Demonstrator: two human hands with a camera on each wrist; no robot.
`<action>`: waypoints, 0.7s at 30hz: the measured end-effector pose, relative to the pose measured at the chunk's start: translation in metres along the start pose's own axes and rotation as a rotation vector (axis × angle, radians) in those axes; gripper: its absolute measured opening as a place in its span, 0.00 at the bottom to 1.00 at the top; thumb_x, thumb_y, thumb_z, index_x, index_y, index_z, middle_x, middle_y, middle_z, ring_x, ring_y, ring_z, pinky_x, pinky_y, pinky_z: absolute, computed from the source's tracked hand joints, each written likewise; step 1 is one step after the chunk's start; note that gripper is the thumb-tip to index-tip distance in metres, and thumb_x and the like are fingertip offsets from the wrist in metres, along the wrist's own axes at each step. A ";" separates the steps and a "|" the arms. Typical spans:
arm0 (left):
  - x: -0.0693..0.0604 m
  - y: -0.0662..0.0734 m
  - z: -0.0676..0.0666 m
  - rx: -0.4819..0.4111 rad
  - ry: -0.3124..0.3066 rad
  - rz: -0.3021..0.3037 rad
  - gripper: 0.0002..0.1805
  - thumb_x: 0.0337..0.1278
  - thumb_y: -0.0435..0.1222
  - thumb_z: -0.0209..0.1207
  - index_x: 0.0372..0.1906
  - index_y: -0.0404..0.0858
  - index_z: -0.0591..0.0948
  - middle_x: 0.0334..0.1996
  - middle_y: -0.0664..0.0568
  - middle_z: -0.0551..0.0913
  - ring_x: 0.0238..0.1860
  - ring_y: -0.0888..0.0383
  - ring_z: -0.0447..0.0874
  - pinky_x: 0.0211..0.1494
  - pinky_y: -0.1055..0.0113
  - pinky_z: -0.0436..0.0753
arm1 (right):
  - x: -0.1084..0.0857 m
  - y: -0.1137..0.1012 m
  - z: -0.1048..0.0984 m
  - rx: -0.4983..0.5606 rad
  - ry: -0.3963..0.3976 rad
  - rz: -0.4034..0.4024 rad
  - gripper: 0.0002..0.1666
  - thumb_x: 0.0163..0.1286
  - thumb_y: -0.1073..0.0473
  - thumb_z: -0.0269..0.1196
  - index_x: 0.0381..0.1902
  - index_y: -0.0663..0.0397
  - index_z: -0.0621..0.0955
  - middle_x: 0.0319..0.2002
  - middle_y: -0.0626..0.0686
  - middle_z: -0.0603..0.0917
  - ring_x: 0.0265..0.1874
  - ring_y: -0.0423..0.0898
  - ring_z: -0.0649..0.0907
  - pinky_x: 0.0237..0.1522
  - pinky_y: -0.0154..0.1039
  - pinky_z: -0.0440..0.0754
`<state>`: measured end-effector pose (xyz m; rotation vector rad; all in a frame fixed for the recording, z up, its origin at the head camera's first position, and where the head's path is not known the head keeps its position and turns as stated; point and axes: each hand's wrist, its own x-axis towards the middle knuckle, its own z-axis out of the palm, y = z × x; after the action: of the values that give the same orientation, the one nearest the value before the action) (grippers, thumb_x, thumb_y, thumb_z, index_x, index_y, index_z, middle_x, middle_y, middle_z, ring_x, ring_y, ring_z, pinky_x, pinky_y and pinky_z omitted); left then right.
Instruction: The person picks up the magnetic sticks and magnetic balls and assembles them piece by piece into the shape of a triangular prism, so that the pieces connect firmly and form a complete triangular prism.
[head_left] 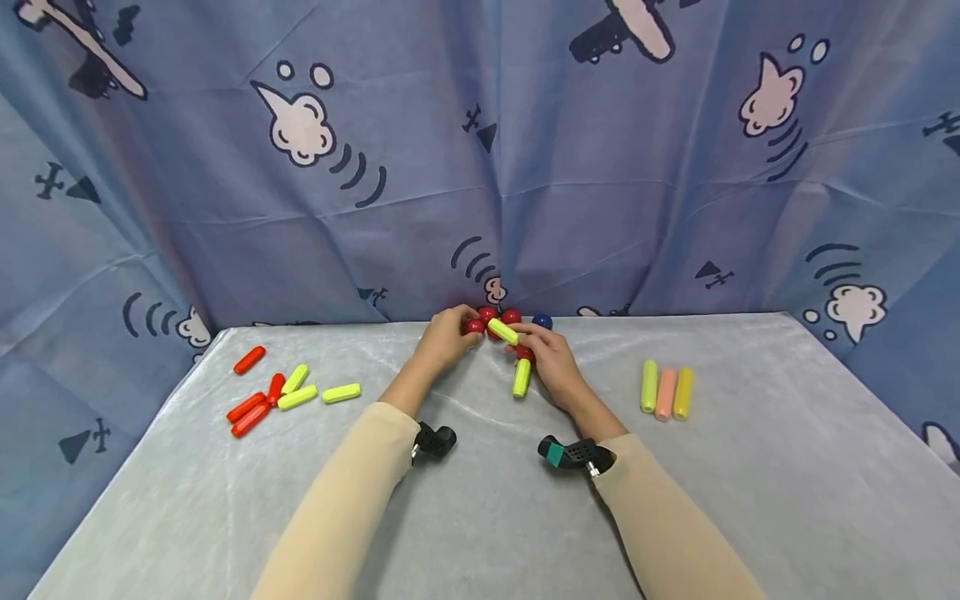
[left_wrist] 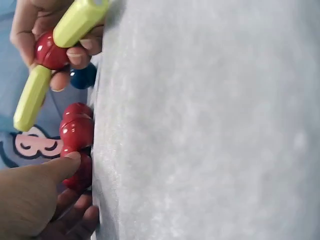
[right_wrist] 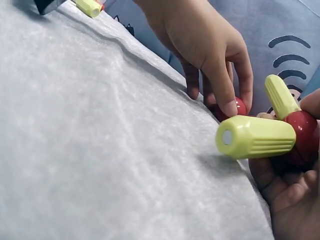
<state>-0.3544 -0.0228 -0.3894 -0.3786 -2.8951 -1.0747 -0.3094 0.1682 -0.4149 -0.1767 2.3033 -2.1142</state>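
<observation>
My right hand (head_left: 551, 358) holds a shiny red ball (left_wrist: 51, 50) with two yellow-green building sticks joined to it. One stick (head_left: 503, 332) points towards the back left, the other (head_left: 521, 378) towards the front; a grey disc shows in the end of the front stick in the right wrist view. At the table's back edge, my left hand (head_left: 448, 337) pinches a red ball (head_left: 474, 327) between thumb and fingers. More red balls (left_wrist: 77, 131) cluster beside it, partly hidden by the hands and sticks. A blue ball (head_left: 543, 321) lies just behind my right hand.
On the left of the grey cloth-covered table (head_left: 480, 533) lie several red sticks (head_left: 250, 420) and three yellow-green sticks (head_left: 342, 393). To the right, yellow-green, salmon (head_left: 665, 394) and yellow sticks lie side by side. A blue patterned curtain (head_left: 420, 167) hangs behind the back edge.
</observation>
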 end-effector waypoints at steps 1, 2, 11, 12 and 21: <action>-0.001 -0.001 0.000 -0.040 0.015 -0.010 0.17 0.64 0.37 0.66 0.56 0.38 0.82 0.51 0.44 0.86 0.50 0.49 0.83 0.57 0.56 0.82 | 0.000 0.000 0.001 -0.003 -0.001 0.000 0.24 0.78 0.62 0.47 0.65 0.62 0.77 0.60 0.67 0.80 0.40 0.37 0.84 0.41 0.27 0.81; -0.003 -0.003 0.000 -0.087 0.032 -0.020 0.17 0.64 0.37 0.66 0.56 0.38 0.82 0.51 0.44 0.86 0.51 0.49 0.84 0.57 0.56 0.82 | 0.000 0.000 0.001 -0.008 -0.003 -0.001 0.23 0.78 0.62 0.47 0.65 0.62 0.77 0.61 0.67 0.79 0.40 0.38 0.85 0.41 0.27 0.82; -0.023 0.001 -0.006 -0.494 0.066 -0.075 0.19 0.66 0.34 0.63 0.60 0.37 0.80 0.57 0.40 0.84 0.51 0.46 0.88 0.48 0.59 0.89 | -0.001 -0.003 -0.001 -0.065 -0.003 -0.025 0.23 0.78 0.62 0.48 0.64 0.62 0.78 0.57 0.70 0.82 0.43 0.45 0.85 0.39 0.27 0.82; -0.025 0.002 -0.007 -0.515 0.066 -0.072 0.19 0.66 0.34 0.63 0.61 0.36 0.80 0.57 0.39 0.83 0.51 0.45 0.88 0.48 0.59 0.89 | -0.002 -0.003 0.000 -0.076 -0.004 -0.028 0.23 0.78 0.62 0.48 0.64 0.62 0.79 0.57 0.69 0.83 0.43 0.46 0.85 0.39 0.27 0.82; -0.038 -0.002 -0.007 -0.608 0.067 -0.064 0.20 0.67 0.34 0.63 0.62 0.35 0.79 0.57 0.38 0.83 0.52 0.44 0.88 0.49 0.58 0.89 | -0.003 -0.002 0.002 -0.172 -0.020 -0.037 0.21 0.77 0.61 0.50 0.61 0.58 0.82 0.52 0.67 0.85 0.37 0.45 0.82 0.36 0.29 0.80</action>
<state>-0.3189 -0.0372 -0.3892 -0.2516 -2.4747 -1.9255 -0.3063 0.1659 -0.4136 -0.2425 2.4886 -1.9185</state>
